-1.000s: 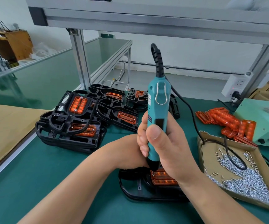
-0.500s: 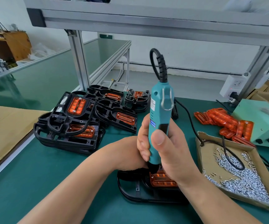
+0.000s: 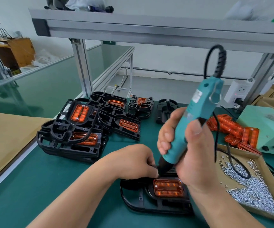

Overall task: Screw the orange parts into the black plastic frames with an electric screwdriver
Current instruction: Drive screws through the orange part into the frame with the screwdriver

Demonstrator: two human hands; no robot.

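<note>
Now the orange part [image 3: 167,187] sits in its black frame [image 3: 136,199] under both hands.
The screwdriver [image 3: 190,122], gripped by the right hand [image 3: 193,155], has tilted from upright. Its tip is at the part's far edge, where the left hand [image 3: 133,162] pinches it, probably steadying it for the next corner.

- green power supply box [image 3: 264,129], front panel: small letters, look like "LED", blurred
- electric screwdriver [image 3: 179,139], white sticker [image 3: 196,96]: print too blurred to read

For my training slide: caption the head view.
Right hand holds tilted electric screwdriver over orange part in black frame; left hand at its tip.
</note>
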